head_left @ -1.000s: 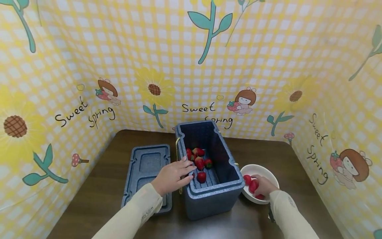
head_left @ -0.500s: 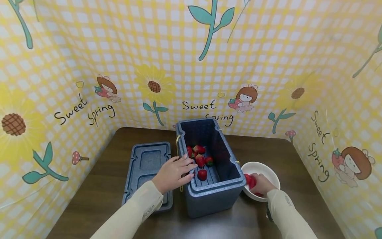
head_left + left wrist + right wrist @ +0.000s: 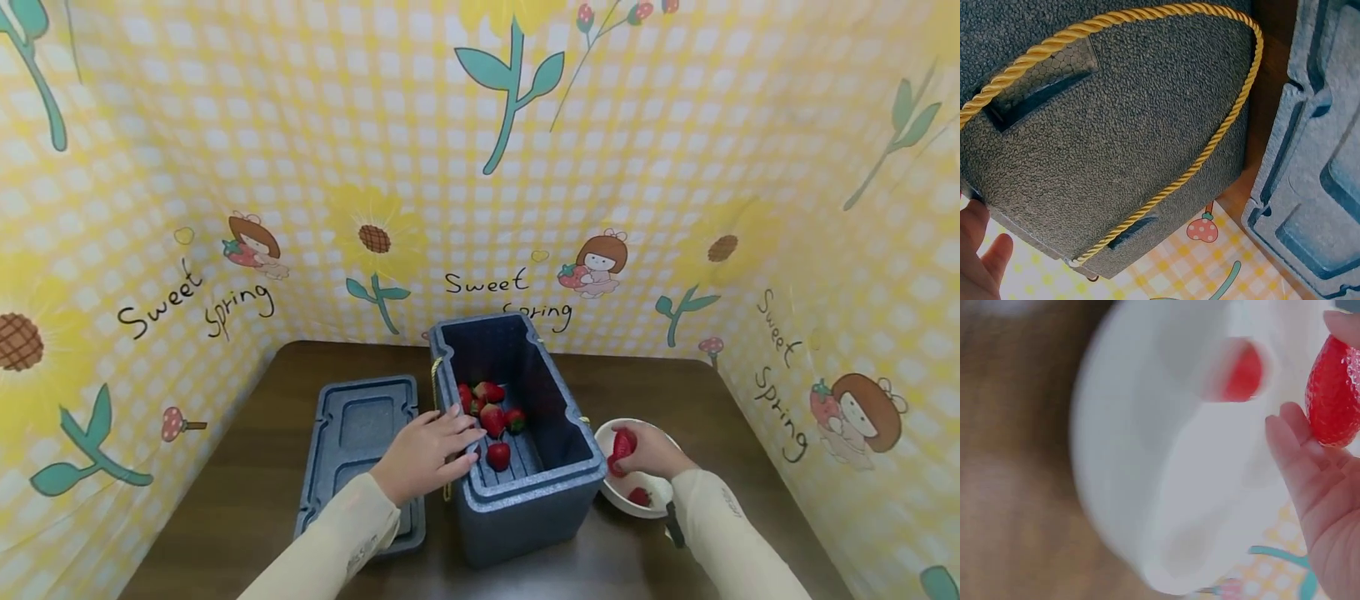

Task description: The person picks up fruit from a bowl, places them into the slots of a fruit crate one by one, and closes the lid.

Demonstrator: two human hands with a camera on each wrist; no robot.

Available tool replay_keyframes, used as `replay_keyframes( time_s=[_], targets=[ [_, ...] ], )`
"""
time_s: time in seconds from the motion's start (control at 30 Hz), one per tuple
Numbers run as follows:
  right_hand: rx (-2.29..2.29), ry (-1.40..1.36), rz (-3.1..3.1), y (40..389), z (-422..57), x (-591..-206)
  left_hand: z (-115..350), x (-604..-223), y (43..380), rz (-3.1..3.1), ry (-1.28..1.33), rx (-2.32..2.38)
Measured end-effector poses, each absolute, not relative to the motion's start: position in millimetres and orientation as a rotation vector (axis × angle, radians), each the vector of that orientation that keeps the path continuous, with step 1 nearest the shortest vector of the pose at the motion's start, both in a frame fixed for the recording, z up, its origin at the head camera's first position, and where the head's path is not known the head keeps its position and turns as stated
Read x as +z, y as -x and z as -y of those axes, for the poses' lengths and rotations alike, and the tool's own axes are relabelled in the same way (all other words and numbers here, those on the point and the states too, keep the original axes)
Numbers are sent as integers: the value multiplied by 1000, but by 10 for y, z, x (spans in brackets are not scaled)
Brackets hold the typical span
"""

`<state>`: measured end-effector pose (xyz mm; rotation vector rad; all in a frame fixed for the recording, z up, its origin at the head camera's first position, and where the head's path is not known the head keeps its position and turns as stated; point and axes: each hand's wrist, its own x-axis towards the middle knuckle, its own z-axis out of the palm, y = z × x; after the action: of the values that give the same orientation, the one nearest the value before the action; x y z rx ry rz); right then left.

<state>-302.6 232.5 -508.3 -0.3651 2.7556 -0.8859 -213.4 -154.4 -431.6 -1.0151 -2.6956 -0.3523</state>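
Observation:
My right hand (image 3: 654, 452) is over the white bowl (image 3: 636, 510), pinching a red strawberry (image 3: 621, 450) between thumb and fingers. Close up in the right wrist view, the held strawberry (image 3: 1334, 394) shows a shiny, pitted skin. Another strawberry (image 3: 640, 497) lies in the bowl below. To the left, my left hand (image 3: 427, 452) rests on the left rim of a dark blue-grey foam box (image 3: 525, 533), its fingers stretched over the edge. Several strawberries (image 3: 492, 419) lie on the ribbed floor inside the box, some partly hidden by the left wall and hand.
The box's lid (image 3: 367, 425) lies flat on the brown table (image 3: 247, 467), left of the box. A yellow rope handle (image 3: 1197, 162) hangs along the box's left side. Yellow checked cloth (image 3: 480, 208) encloses the back and sides.
My right hand has lifted a strawberry from the bowl, uncovering the one beneath. The left hand stays at the box rim. The head view has shifted slightly.

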Motion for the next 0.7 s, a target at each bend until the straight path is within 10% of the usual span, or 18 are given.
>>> replay_keyframes(
  time_s=[0.7],
  targets=[
    [-961,610,-2741,3320,-1996,-4014,1602,-4325,2118,2692,1010,-335]
  ],
)
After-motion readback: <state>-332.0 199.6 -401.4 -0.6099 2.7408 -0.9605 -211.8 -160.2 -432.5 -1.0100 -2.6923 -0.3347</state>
